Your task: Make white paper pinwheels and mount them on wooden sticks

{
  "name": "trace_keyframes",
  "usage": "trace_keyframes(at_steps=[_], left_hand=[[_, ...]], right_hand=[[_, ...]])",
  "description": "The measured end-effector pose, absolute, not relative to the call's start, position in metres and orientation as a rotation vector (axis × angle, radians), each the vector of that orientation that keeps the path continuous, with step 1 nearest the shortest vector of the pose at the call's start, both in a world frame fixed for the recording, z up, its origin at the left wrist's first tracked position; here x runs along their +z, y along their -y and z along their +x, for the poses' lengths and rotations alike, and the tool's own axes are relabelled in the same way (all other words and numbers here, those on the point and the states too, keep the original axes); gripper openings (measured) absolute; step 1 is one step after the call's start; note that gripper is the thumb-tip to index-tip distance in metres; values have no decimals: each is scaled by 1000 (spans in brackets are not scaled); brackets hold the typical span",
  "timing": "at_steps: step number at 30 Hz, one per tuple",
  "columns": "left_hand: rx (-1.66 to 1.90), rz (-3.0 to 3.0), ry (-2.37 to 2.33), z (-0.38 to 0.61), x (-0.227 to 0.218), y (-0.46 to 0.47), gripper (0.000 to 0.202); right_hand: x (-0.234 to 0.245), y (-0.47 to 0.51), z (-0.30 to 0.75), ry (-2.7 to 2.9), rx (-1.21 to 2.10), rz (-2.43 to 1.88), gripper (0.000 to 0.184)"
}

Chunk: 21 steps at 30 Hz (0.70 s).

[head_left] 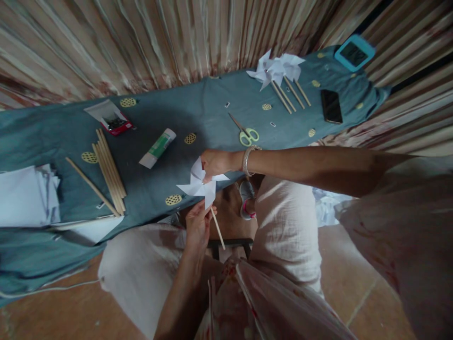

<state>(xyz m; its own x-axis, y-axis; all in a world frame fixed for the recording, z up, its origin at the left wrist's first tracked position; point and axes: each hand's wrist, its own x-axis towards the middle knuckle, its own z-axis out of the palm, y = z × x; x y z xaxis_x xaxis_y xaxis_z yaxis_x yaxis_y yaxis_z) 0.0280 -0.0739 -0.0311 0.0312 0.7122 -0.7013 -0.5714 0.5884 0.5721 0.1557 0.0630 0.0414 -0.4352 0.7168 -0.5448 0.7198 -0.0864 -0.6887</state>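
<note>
A white paper pinwheel (198,188) on a slim pale stick (218,229) is at the near edge of the blue-green cloth-covered counter (208,113), right of and nearer the body than the green-and-white tube (158,148). The left hand (198,224) pinches the stick beside the lower blade; the right hand (216,161), fingers curled, touches the blades near their centre, its exact grip hidden. Left of the tube lie bundled pale wooden sticks (109,170); right of it, green-handled scissors (244,131) and, farther off, several white paper pinwheels (281,68).
</note>
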Motion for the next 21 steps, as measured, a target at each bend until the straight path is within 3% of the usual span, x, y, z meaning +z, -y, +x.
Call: trace_keyframes(at_steps=[6, 15, 21], left_hand=[[999, 67, -1168, 28, -22, 74, 28], [975, 98, -1095, 24, 5, 68, 25], [1015, 178, -1046, 24, 26, 37, 30]], right_hand=[[41, -64, 158, -2136, -1630, 1608, 9], [56, -64, 184, -1917, -2124, 1741, 18], [63, -63, 199, -1615, -2687, 2034, 24]])
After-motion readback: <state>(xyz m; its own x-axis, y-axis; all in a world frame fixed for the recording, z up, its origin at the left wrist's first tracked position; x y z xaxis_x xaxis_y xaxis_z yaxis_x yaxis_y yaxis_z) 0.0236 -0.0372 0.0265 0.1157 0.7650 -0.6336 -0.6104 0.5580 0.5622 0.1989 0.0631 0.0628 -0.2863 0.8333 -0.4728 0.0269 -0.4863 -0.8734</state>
